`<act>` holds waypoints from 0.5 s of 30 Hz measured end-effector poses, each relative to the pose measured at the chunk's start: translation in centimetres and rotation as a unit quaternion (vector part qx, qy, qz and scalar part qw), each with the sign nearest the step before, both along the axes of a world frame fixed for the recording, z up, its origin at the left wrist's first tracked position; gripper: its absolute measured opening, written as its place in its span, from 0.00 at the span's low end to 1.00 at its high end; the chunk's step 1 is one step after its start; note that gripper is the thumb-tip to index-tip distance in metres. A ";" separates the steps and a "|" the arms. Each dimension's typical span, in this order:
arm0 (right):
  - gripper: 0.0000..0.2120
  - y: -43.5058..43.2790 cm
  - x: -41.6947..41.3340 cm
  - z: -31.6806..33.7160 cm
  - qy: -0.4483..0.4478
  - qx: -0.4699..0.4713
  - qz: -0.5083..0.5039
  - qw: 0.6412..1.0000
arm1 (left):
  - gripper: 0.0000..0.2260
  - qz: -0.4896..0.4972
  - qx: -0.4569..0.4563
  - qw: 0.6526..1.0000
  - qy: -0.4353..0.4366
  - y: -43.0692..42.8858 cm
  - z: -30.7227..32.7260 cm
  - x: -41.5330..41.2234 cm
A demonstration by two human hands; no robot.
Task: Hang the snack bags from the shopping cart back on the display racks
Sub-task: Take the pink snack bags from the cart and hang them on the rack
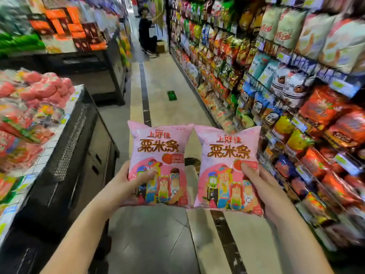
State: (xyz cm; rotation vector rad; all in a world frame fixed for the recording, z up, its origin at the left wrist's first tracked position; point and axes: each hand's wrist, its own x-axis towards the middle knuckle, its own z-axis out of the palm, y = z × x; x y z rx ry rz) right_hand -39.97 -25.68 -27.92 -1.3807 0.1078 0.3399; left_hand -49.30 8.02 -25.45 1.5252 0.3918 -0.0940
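- Left bag [160, 167] & right bag [227, 169] upright, side by side mid-aisle, tops away from fingers.
- Left hand [130, 182], right hand [262, 188] each grip one low down.
- Display racks [296, 99] lie rightward, nearer right hand; matching spot prob. there, too blurred to tell.

Two puffy pink strawberry-printed bags are being held upright, side by side, top corners nearly touching: the left bag [158, 147] in the left hand [128, 182], the right bag [227, 153] in the right hand [262, 186], near the display racks [276, 76].
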 end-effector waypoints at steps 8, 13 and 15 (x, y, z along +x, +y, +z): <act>0.19 6.1 10.9 -0.6 -0.009 -0.018 -0.035 0.999 | 0.22 -0.040 0.003 0.999 -0.005 6.8 -1.6 14.0; 0.31 8.9 16.7 -0.1 -0.025 -0.017 -0.138 0.990 | 0.31 -0.124 0.014 0.992 -0.021 11.1 -1.2 25.6; 0.41 9.6 18.6 0.5 -0.026 -0.015 -0.179 0.983 | 0.35 -0.159 0.031 0.986 -0.037 11.9 -0.5 30.5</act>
